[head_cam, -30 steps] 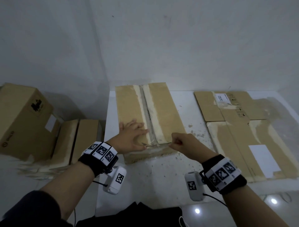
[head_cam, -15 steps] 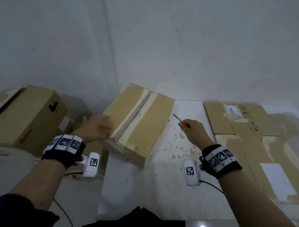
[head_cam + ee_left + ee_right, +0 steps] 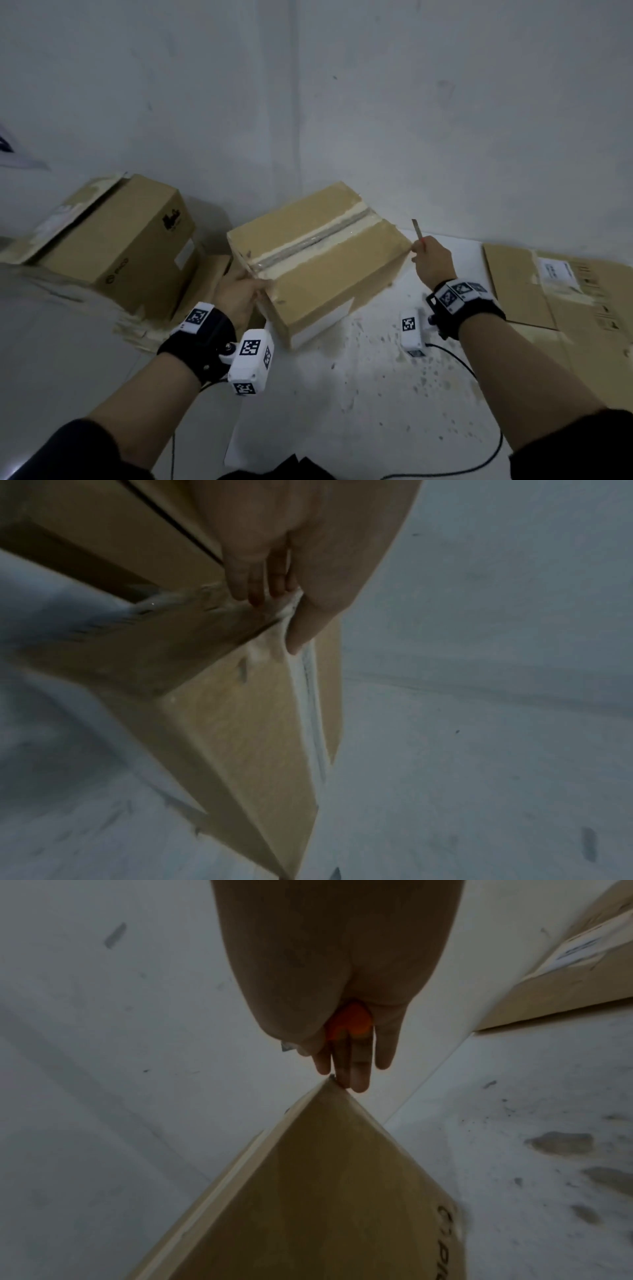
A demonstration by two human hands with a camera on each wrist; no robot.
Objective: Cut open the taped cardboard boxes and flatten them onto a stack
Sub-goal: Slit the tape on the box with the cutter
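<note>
At frame centre, your left hand (image 3: pixel 239 294) grips the taped box (image 3: pixel 318 260); right hand (image 3: pixel 432 262) fingers clamp the cutter (image 3: pixel 418 231); keep its blade clear while turning.

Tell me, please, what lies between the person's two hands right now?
The taped cardboard box spans the gap: the left hand grips its near-left end, the right hand, holding the cutter, touches its far-right corner, per the head view.

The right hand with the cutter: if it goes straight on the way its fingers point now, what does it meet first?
Most likely the far right corner of the taped cardboard box. In the right wrist view the right hand, gripping the cutter, has fingertips right at that corner; actual contact is unclear.
</note>
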